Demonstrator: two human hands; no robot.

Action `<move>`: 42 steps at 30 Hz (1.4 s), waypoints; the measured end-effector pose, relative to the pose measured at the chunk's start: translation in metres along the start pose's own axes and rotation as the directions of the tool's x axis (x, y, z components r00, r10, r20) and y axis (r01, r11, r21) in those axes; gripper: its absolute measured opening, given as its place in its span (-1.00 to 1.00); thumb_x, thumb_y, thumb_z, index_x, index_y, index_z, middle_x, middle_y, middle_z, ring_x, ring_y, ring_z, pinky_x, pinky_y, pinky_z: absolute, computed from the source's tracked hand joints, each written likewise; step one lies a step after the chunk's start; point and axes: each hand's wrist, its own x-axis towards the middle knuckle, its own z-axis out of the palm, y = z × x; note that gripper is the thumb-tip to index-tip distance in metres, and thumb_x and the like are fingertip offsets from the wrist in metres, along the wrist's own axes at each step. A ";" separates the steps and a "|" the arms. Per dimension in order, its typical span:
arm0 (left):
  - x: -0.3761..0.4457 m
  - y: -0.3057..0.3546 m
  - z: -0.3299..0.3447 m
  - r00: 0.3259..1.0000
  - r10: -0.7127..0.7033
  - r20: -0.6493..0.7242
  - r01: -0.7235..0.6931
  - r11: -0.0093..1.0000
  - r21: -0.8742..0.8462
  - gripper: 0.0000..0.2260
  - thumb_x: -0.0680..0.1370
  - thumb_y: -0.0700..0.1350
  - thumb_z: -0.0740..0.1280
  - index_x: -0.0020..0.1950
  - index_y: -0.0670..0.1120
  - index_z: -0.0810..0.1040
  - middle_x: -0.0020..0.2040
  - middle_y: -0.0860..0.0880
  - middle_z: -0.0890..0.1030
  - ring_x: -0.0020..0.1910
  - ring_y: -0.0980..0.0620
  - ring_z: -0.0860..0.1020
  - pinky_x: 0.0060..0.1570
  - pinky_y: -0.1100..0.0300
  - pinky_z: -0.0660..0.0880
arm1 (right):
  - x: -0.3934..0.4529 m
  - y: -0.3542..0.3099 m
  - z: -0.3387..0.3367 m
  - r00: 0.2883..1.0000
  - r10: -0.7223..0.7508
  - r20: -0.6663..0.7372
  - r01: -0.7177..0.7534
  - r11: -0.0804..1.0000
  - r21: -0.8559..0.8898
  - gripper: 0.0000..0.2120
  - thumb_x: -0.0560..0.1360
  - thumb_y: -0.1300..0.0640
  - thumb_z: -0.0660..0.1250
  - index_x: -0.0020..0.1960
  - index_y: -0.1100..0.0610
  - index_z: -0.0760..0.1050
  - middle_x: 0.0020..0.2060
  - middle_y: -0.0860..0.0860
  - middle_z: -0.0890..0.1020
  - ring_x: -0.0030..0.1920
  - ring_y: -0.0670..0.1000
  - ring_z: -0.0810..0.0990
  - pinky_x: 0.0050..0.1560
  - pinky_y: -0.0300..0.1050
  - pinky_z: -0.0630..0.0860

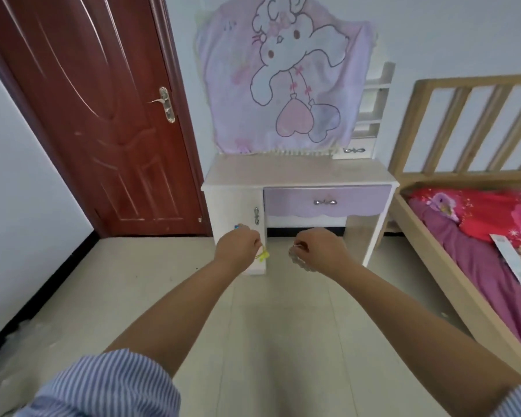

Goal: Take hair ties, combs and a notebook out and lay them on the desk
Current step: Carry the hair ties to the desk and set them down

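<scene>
Both arms reach forward over the floor toward a small white desk with a lilac drawer and a narrow side door. My left hand is closed around small hair ties; a yellow hair tie dangles from it and a blue bit shows above the knuckles. My right hand is closed on a clear, beaded-looking hair tie that hangs below the fist. Both hands are in front of and below the desk top, which is bare. No comb or notebook is in view.
A lilac cartoon cloth covers the mirror above the desk. A dark red door stands to the left. A wooden bed with red and purple bedding and a flat packet is on the right. Pale tile floor lies beneath my arms.
</scene>
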 end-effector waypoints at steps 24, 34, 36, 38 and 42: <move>0.549 -0.229 0.111 0.954 -0.180 0.241 0.176 0.984 0.039 -0.76 0.58 -0.09 0.21 0.08 -0.18 0.59 0.08 -0.18 0.61 0.10 -0.13 0.52 0.06 0.06 0.46 | 0.617 0.142 0.122 0.955 0.058 0.291 -0.069 0.997 0.028 -0.85 0.45 0.22 0.26 -0.14 0.26 0.59 -0.30 0.10 0.63 -0.16 0.11 0.57 -0.26 -0.17 0.43; 0.721 -0.314 0.184 0.932 -0.335 0.139 0.297 0.925 0.236 -0.89 0.46 -0.16 0.39 -0.15 -0.21 0.62 -0.18 -0.19 0.64 -0.15 -0.19 0.58 -0.22 0.05 0.51 | 0.812 0.179 0.234 0.974 -0.213 0.081 0.213 0.977 0.013 -0.77 0.10 0.44 0.51 -0.30 0.22 0.63 -0.42 0.15 0.67 -0.35 0.18 0.63 -0.36 -0.04 0.59; 0.731 -0.317 0.207 0.929 -0.339 0.151 0.296 0.922 0.249 -0.84 0.21 -0.30 0.57 -0.40 -0.25 0.59 -0.45 -0.20 0.60 -0.45 -0.20 0.57 -0.50 0.11 0.51 | 0.816 0.186 0.268 0.966 -0.192 0.172 0.204 0.977 -0.057 -0.64 0.16 0.35 0.51 -0.05 0.19 0.62 -0.12 0.15 0.69 -0.06 0.19 0.64 -0.05 0.03 0.58; 0.729 -0.314 0.230 0.906 -0.375 0.195 0.339 0.921 0.193 -0.82 0.16 -0.40 0.55 -0.39 -0.30 0.57 -0.45 -0.25 0.59 -0.45 -0.24 0.57 -0.53 0.08 0.53 | 0.809 0.189 0.292 0.956 -0.118 0.270 0.153 0.982 -0.112 -0.53 0.28 0.24 0.45 0.19 0.20 0.50 0.12 0.16 0.60 0.20 0.19 0.53 0.21 0.10 0.46; 0.719 -0.309 0.250 0.886 -0.413 0.209 0.384 0.908 0.166 -0.83 0.24 -0.37 0.51 -0.24 -0.34 0.57 -0.30 -0.31 0.62 -0.30 -0.28 0.61 -0.29 -0.01 0.61 | 0.793 0.195 0.312 0.967 -0.162 0.195 0.181 0.980 -0.083 -0.60 0.30 0.14 0.29 0.09 0.26 0.57 0.01 0.20 0.68 0.04 0.22 0.65 0.01 0.29 0.54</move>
